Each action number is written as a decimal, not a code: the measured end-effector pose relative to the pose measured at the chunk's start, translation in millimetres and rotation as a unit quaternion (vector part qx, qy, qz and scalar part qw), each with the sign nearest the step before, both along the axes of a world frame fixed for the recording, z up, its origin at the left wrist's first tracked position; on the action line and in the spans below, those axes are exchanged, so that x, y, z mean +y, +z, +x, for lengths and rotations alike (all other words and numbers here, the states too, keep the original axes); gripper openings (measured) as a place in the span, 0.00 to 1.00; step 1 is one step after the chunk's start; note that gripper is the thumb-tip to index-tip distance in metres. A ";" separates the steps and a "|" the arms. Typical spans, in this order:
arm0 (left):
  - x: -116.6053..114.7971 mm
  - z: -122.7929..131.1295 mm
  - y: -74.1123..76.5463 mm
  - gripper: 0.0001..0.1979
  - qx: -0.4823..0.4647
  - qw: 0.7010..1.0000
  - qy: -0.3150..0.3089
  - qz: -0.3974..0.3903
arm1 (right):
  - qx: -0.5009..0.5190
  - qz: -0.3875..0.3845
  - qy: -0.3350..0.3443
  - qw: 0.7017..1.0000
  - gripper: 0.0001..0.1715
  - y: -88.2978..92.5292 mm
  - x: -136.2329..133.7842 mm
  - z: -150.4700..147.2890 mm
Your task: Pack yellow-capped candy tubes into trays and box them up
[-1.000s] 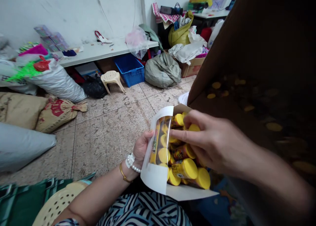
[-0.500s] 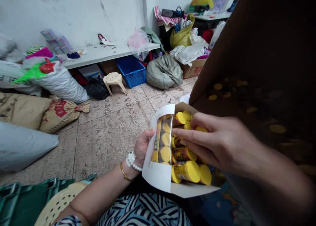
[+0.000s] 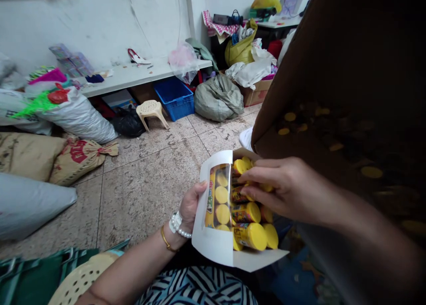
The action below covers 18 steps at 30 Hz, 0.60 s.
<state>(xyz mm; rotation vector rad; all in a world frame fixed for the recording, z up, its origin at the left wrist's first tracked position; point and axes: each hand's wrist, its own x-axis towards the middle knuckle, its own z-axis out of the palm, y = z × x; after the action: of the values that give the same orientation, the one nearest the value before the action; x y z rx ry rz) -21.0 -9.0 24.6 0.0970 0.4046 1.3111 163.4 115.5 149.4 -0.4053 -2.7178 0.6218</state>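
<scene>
Bare floor (image 3: pixel 149 180) opens beyond the windowed white box's (image 3: pixel 211 249) left edge; a tall cardboard carton (image 3: pixel 333 61) crowds its right. The left hand (image 3: pixel 190 203) clasps that left edge. At the open side, the right hand's (image 3: pixel 282 185) bent fingers touch glossy, yellow-capped canisters (image 3: pixel 254 237); whether they're gripping any, I can't tell.

Tubs (image 3: pixel 256 236) partly hidden by right hand (image 3: pixel 282 185), brown box (image 3: pixel 333 52) cut off, its forearm (image 3: pixel 372 238) blurred
</scene>
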 end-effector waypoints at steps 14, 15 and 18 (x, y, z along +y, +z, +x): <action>7.4 14.7 7.8 0.14 0.027 0.999 -0.003 -0.019 | 0.038 0.062 -0.266 0.961 0.19 -8.1 -1.5 -12.3; 8.6 13.9 8.5 0.14 0.025 0.999 0.004 -0.023 | 0.050 0.040 -0.268 0.961 0.21 -2.9 -0.7 -8.2; 12.4 8.2 11.8 0.13 0.019 1.000 0.013 -0.021 | 0.088 -0.055 -0.230 0.968 0.19 16.5 2.5 11.8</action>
<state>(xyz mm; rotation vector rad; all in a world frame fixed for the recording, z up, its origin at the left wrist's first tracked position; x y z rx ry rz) -12.8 3.4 36.4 0.0820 0.4676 1.3282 175.2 118.0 166.0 -0.9263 -2.3096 0.6384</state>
